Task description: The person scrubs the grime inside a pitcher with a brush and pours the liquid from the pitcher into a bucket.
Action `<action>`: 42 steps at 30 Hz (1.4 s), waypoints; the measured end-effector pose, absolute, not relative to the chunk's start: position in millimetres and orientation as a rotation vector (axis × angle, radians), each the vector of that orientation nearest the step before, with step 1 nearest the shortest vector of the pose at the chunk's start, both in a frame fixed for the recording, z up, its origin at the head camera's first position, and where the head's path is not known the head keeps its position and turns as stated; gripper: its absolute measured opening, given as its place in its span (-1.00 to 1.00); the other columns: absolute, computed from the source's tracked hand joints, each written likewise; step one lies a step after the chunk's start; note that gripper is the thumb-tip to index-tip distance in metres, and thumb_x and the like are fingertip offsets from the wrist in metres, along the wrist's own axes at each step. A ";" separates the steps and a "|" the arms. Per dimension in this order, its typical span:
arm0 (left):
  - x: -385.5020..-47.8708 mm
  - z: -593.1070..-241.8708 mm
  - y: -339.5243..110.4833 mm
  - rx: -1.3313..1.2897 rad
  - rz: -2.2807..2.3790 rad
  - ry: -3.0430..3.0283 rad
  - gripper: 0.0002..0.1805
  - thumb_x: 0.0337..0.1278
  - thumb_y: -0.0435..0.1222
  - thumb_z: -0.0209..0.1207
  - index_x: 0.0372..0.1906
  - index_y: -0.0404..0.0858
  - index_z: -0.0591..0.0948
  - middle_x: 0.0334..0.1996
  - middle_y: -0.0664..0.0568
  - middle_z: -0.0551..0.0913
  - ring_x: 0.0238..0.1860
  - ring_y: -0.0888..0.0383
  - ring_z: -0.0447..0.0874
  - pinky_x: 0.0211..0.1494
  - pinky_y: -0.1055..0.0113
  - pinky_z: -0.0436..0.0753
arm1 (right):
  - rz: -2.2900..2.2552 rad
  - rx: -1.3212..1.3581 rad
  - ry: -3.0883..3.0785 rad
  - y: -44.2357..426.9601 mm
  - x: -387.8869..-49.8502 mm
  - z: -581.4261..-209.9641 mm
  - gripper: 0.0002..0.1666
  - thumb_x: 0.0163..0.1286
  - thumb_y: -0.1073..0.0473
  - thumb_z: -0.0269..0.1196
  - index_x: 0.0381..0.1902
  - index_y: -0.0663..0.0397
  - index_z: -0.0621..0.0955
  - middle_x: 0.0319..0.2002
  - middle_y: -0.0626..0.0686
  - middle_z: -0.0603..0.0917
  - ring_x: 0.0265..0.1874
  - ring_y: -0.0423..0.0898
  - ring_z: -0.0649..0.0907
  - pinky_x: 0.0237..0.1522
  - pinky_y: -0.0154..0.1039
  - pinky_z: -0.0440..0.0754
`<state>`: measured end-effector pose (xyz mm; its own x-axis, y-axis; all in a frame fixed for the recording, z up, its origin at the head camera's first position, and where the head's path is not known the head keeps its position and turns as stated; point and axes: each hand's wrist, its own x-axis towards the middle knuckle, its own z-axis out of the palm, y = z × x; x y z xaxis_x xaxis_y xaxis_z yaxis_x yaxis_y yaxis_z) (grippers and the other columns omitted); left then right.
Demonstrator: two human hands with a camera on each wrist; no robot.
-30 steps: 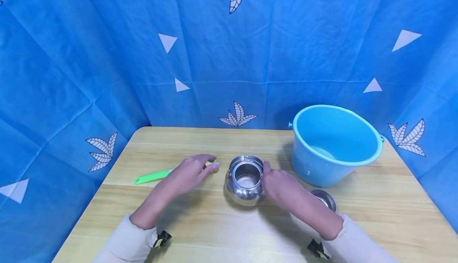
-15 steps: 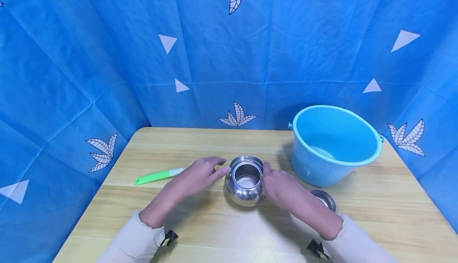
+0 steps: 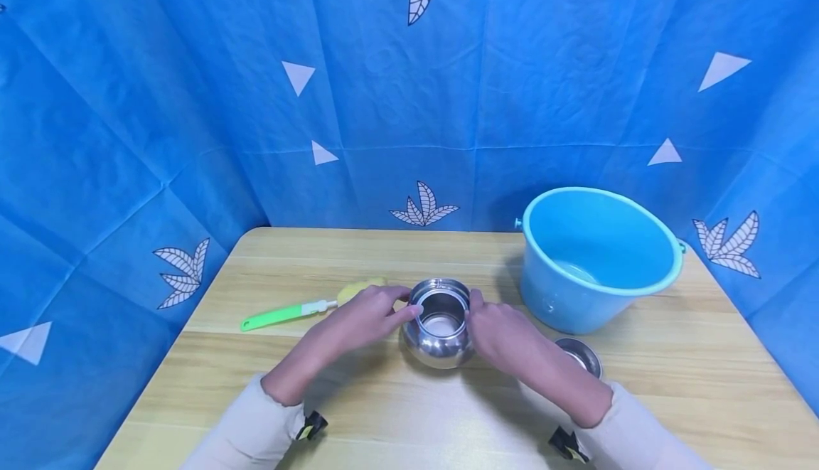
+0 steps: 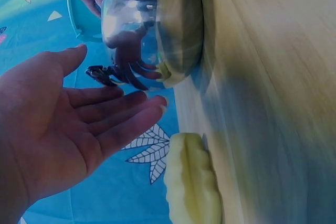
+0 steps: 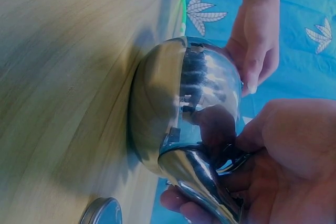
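A shiny steel kettle [image 3: 437,348] stands upright and lidless at the middle of the wooden table. My right hand [image 3: 502,331] grips its right side; in the right wrist view the fingers curl about the spout [image 5: 194,179], with the thumb near the rim. On the other side, my left hand [image 3: 367,318] reaches the kettle's left rim with extended fingers and thumb apart. The left wrist view shows its palm [image 4: 58,129] bare, the fingers close to the steel wall; contact cannot be told. Behind that hand lies a sponge brush [image 3: 275,317] with a green handle and yellow head [image 4: 191,182].
A light-blue bucket [image 3: 569,306] stands at the back right of the table. A small round steel lid [image 3: 593,363] lies in front of it, partly behind the right forearm. Blue patterned cloth [image 3: 409,86] hangs around the back and sides.
My left hand has moved right, from over the sponge brush to the kettle's left rim, uncovering the brush's yellow head. The right hand and kettle have stayed in place.
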<state>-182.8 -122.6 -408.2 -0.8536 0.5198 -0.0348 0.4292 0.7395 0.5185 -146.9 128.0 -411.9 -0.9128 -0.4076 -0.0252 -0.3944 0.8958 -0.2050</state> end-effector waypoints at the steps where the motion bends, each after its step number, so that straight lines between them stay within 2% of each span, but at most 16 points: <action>1: -182.8 -409.0 -121.6 0.758 0.761 2.756 -0.39 0.53 0.11 0.05 0.37 -0.23 0.56 0.27 -0.10 0.69 0.32 -0.05 0.67 0.39 0.02 0.62 | -0.305 -0.633 2.993 128.1 -147.0 -411.8 -0.51 0.66 0.15 0.01 0.26 0.53 0.42 -0.52 0.11 0.63 -0.52 0.01 0.69 -0.51 -0.20 0.67; 4: -182.2 -410.8 -119.1 0.735 0.755 2.745 -0.39 0.56 0.09 0.02 0.39 -0.26 0.54 0.26 -0.12 0.69 0.32 -0.06 0.67 0.40 0.01 0.62 | -0.305 -0.627 2.992 128.7 -147.3 -411.6 -0.50 0.66 0.14 0.01 0.26 0.52 0.42 -0.52 0.10 0.62 -0.52 -0.01 0.67 -0.50 -0.21 0.67; 6: -181.4 -411.9 -117.6 0.724 0.754 2.737 -0.41 0.59 0.05 -0.02 0.38 -0.29 0.54 0.20 -0.13 0.73 0.19 -0.03 0.74 0.34 0.03 0.66 | -0.303 -0.626 2.992 129.1 -147.5 -411.4 -0.50 0.66 0.13 0.01 0.26 0.52 0.43 -0.53 0.08 0.61 -0.53 -0.03 0.66 -0.50 -0.21 0.66; 9: -180.8 -413.9 -115.8 0.701 0.762 2.712 -0.45 0.63 0.00 -0.08 0.36 -0.30 0.55 -0.04 -0.08 0.78 -0.17 0.09 0.75 0.07 0.12 0.75 | -0.308 -0.638 2.996 129.7 -148.1 -411.0 -0.52 0.64 0.13 0.04 0.21 0.51 0.47 -0.56 0.05 0.57 -0.57 -0.07 0.60 -0.56 -0.26 0.60; 11: -180.9 -415.2 -115.0 0.686 0.780 2.688 -0.47 0.64 -0.01 -0.12 0.32 -0.29 0.57 -0.27 -0.02 0.74 -0.41 0.18 0.60 -0.17 0.21 0.72 | -0.325 -0.655 2.998 129.8 -148.7 -410.8 -0.56 0.62 0.14 0.08 0.14 0.48 0.51 -0.58 0.03 0.54 -0.61 -0.11 0.56 -0.62 -0.30 0.54; 14: -181.5 -416.2 -114.6 0.656 0.815 2.653 -0.49 0.65 -0.01 -0.16 0.24 -0.26 0.60 -0.45 0.03 0.64 -0.55 0.20 0.47 -0.38 0.27 0.62 | -0.358 -0.674 2.996 129.9 -150.2 -410.8 -0.66 0.59 0.15 0.11 -0.02 0.41 0.56 -0.60 -0.01 0.49 -0.65 -0.15 0.50 -0.68 -0.36 0.45; 16: -182.3 -416.2 -114.3 0.636 0.851 2.630 -0.50 0.64 -0.02 -0.16 0.21 -0.26 0.62 -0.47 0.03 0.64 -0.56 0.18 0.47 -0.43 0.28 0.59 | -0.383 -0.668 2.984 129.9 -151.5 -410.4 -0.70 0.58 0.15 0.10 -0.11 0.35 0.57 -0.60 -0.02 0.47 -0.66 -0.15 0.48 -0.69 -0.37 0.43; 19: -183.8 -415.8 -113.9 0.589 0.917 2.586 -0.51 0.61 -0.03 -0.12 0.21 -0.27 0.62 -0.42 0.02 0.70 -0.50 0.13 0.59 -0.41 0.27 0.61 | -0.400 -0.653 2.958 130.0 -154.7 -410.4 -0.72 0.58 0.13 0.10 -0.24 0.25 0.57 -0.58 -0.01 0.46 -0.64 -0.12 0.48 -0.65 -0.32 0.44; 25: -187.6 -418.5 -112.7 0.459 1.064 2.464 -0.46 0.53 -0.07 -0.01 0.38 -0.31 0.51 -0.12 -0.11 0.78 -0.38 0.10 0.76 -0.24 0.20 0.78 | -0.467 -0.596 2.873 131.1 -163.2 -410.3 -0.61 0.55 0.08 0.08 -0.53 0.05 0.50 -0.58 0.03 0.49 -0.61 -0.07 0.46 -0.57 -0.22 0.45; 30: -190.1 -420.4 -111.2 0.315 1.199 2.338 -0.40 0.44 -0.10 0.05 0.43 -0.35 0.45 -0.01 -0.21 0.74 -0.34 0.05 0.79 -0.19 0.19 0.82 | -0.549 -0.507 2.796 131.6 -169.5 -408.3 -0.59 0.53 0.03 0.05 -0.53 0.04 0.54 -0.59 0.02 0.52 -0.61 -0.08 0.46 -0.56 -0.21 0.43; 38: -194.1 -421.6 -110.6 0.224 1.305 2.230 -0.49 0.44 -0.10 0.04 0.22 -0.41 0.57 -0.02 -0.23 0.69 -0.29 -0.04 0.76 -0.21 0.15 0.83 | -0.606 -0.447 2.725 133.8 -175.4 -407.3 -0.55 0.52 0.00 0.04 -0.61 -0.03 0.49 -0.63 -0.04 0.44 -0.64 -0.12 0.39 -0.55 -0.25 0.38; 42: -195.9 -422.5 -111.0 0.197 1.329 2.196 -0.51 0.46 -0.10 0.01 0.19 -0.40 0.60 0.01 -0.24 0.67 -0.28 -0.06 0.76 -0.26 0.15 0.83 | -0.654 -0.395 2.702 135.4 -177.9 -408.1 -0.58 0.51 -0.02 0.07 -0.55 -0.01 0.53 -0.62 -0.04 0.44 -0.63 -0.12 0.39 -0.55 -0.25 0.38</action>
<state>-195.9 -111.0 -422.5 -0.8326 0.3978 -0.3854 -0.1568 0.4980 0.8529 -177.9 135.4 -408.1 -0.9063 -0.3398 -0.2515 -0.1872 0.8559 -0.4820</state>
